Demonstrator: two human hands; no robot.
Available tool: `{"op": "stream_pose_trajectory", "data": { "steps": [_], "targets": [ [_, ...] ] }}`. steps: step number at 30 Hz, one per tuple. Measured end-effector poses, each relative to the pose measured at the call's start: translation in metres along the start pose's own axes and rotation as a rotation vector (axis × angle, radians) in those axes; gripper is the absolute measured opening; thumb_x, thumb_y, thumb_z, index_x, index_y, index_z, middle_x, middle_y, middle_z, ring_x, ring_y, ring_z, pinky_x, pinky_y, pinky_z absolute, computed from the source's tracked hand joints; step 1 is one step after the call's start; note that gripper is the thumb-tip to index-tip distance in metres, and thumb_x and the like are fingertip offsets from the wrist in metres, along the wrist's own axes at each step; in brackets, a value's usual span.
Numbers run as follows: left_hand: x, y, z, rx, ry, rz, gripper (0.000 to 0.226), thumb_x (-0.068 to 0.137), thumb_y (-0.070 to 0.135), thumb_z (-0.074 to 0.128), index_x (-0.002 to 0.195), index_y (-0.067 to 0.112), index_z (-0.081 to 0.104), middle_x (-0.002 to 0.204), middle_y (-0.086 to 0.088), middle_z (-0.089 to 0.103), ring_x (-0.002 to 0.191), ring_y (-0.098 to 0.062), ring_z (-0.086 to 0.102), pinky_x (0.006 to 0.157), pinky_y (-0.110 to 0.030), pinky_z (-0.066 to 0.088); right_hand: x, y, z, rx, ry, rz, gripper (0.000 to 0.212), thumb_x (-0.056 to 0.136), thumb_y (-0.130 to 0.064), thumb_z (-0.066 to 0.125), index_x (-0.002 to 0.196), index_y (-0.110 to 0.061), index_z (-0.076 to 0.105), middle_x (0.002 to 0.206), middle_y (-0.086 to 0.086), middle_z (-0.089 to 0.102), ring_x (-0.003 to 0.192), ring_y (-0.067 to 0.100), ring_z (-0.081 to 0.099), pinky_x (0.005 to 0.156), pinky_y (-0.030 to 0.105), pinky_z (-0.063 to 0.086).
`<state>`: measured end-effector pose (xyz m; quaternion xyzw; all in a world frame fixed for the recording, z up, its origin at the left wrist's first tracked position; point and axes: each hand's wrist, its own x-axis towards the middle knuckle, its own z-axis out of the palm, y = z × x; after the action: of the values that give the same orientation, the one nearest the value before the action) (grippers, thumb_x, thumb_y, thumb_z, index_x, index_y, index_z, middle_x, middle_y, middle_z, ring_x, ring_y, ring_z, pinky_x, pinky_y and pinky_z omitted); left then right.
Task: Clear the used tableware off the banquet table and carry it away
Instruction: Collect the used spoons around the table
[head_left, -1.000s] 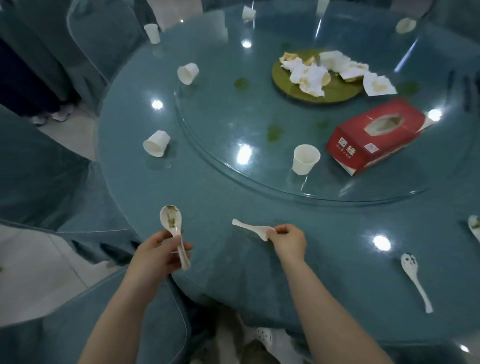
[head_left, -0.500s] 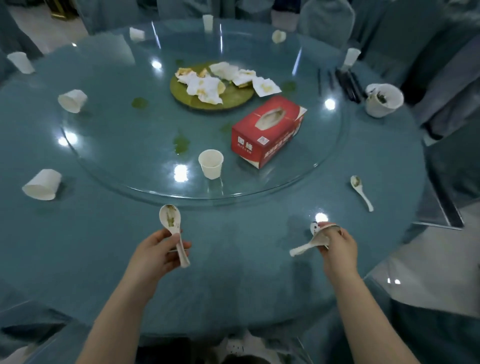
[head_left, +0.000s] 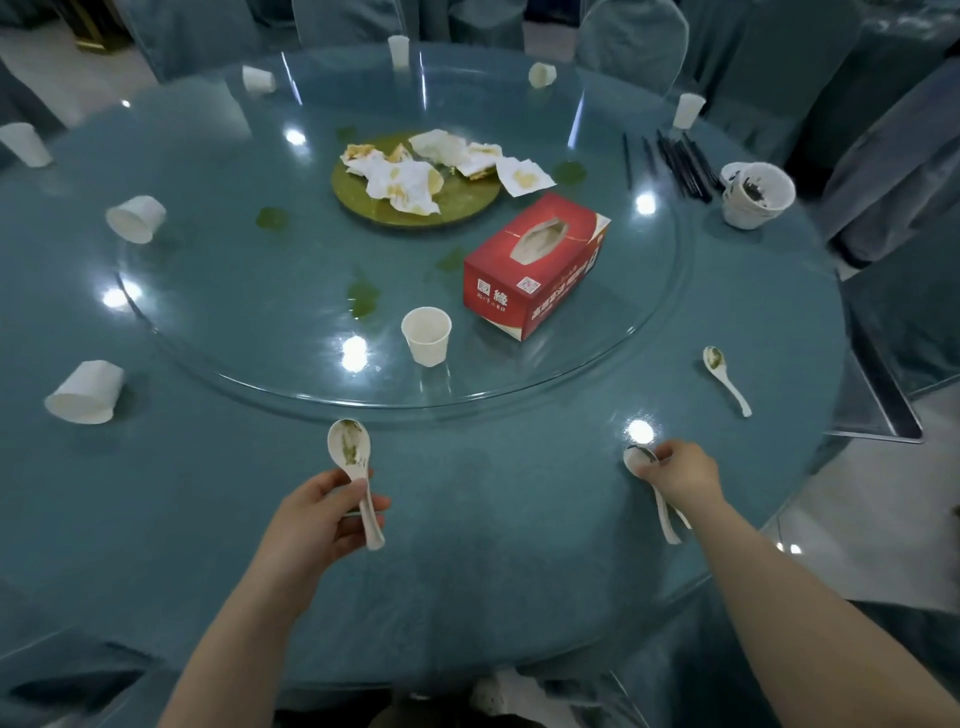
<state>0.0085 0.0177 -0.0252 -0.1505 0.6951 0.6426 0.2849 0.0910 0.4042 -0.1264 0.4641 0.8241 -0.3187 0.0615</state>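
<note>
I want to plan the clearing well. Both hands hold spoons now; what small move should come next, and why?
Probably lift the right hand with its spoons and reach to the loose spoon lying further right near the table edge. It is the nearest used piece still lying there, while the left hand already holds a dirty spoon.
</note>
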Motion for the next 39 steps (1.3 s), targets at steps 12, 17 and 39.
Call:
{"op": "stream_pose_trajectory", "data": {
  "steps": [12,17,39],
  "targets": [
    [0.034,0.022,0.012,0.038,-0.111,-0.037,0.020,0.097,0.012,0.052,0.114,0.006,0.059,0.085,-0.013,0.072,0.072,-0.021,0.069,0.059,-0.026,0.053,-0.018,-0.019,0.003,0.341,0.003,-0.046,0.019,0.074,-0.021,0.077,0.077,-0.012,0.060,0.072,0.001,0.061,0.067,0.017,0.055,0.062,0.030,0.042],
    [0.052,0.048,0.054,0.079,-0.174,-0.014,0.021,0.096,0.011,0.052,0.116,0.005,0.058,0.084,-0.013,0.072,0.071,-0.019,0.068,0.053,-0.022,0.054,0.012,-0.011,-0.036,0.382,0.159,-0.019,0.019,0.074,-0.023,0.077,0.073,-0.012,0.062,0.071,0.003,0.062,0.068,0.019,0.055,0.063,0.030,0.041],
    [0.088,0.097,0.151,0.115,-0.055,0.073,0.012,0.096,0.009,0.050,0.103,0.009,0.061,0.082,-0.013,0.073,0.061,-0.014,0.069,0.053,-0.022,0.055,0.181,-0.015,-0.093,-0.107,-0.039,0.048,0.048,0.074,-0.029,0.076,0.108,-0.005,0.052,0.106,0.013,0.060,0.108,0.032,0.055,0.080,0.032,0.044]
  ]
}}
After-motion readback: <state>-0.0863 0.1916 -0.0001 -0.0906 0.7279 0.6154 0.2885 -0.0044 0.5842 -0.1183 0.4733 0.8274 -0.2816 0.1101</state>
